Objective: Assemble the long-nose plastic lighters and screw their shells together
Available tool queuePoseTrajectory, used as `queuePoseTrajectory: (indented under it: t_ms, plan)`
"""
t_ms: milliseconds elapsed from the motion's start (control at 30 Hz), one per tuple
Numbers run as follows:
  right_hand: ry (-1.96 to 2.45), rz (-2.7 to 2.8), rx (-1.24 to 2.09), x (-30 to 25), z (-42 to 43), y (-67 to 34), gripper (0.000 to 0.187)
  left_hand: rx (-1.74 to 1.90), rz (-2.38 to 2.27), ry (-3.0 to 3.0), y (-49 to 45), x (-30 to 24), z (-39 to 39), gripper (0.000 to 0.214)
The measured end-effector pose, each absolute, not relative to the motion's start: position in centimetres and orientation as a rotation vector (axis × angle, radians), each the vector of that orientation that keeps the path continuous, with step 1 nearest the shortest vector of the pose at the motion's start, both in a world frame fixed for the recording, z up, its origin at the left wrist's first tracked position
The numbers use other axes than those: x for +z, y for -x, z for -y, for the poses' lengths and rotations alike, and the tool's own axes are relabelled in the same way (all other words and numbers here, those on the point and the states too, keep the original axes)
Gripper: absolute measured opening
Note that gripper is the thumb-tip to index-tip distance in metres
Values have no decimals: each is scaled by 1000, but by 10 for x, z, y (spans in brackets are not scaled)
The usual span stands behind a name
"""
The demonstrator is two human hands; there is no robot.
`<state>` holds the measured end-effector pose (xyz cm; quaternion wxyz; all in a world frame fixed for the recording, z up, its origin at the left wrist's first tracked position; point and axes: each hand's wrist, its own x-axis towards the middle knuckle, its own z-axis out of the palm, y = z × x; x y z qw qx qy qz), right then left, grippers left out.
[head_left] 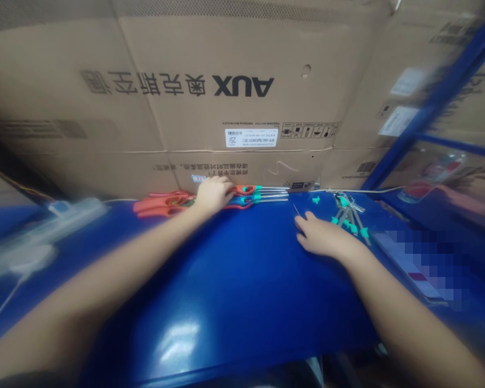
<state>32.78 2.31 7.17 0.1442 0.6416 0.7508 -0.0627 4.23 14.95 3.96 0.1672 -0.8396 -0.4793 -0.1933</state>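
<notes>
My left hand [214, 194] reaches to the back of the blue table [234, 280] and its fingers curl over a row of orange-handled lighters [246, 195] with teal collars and long metal nozzles. More orange lighters [161, 205] lie to its left. My right hand [321, 235] rests on the table with its fingers closed around a thin metal pin [296, 209] that sticks up from the fingertips. Just right of it lies a small heap of metal tubes with teal caps [350, 215].
Large brown cardboard boxes [242, 86] form a wall right behind the table. A blue shelf post [432, 102] slants at the right. A white blurred object [44, 231] lies at the left. Flat sheets [412, 258] sit at the right.
</notes>
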Motion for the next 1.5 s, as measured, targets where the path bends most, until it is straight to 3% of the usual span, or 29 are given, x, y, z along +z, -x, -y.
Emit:
queuePoseTrajectory:
  t_ms: [1500]
  plan:
    - [-1855, -2159, -194, 71, -24, -327, 34, -552, 1326, 2373, -42, 35, -150, 28]
